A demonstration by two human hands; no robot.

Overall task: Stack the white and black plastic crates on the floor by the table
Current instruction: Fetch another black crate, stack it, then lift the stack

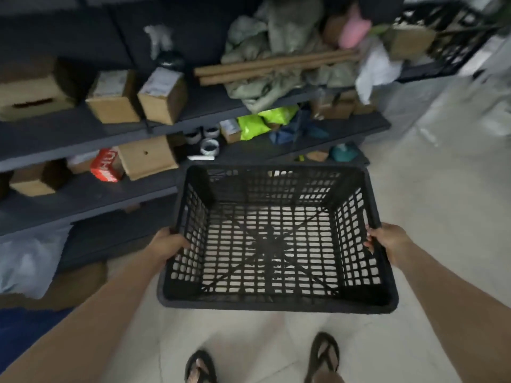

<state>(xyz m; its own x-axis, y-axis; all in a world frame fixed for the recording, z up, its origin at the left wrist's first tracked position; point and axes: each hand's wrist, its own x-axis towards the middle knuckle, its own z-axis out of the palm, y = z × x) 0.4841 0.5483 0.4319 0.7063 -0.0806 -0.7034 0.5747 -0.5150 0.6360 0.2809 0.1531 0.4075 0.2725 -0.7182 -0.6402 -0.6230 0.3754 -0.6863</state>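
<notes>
An empty black plastic crate (276, 301) with lattice walls and floor hangs in front of me above the pale tiled floor. My left hand (168, 243) grips its left rim and my right hand (385, 240) grips its right rim, fingers curled over the edge. The tiles show through the crate's bottom. No white crate is in view. Another black crate (442, 31) stands at the top right, partly cut off.
Dark shelving (91, 194) fills the left and back, loaded with cardboard boxes (113, 100), green sacks (276, 51), cardboard tubes and bright yellow-green bags (262, 121). A pale plastic bag (27, 261) lies low on the left. My sandalled feet (323, 357) stand on the tiles (442, 189).
</notes>
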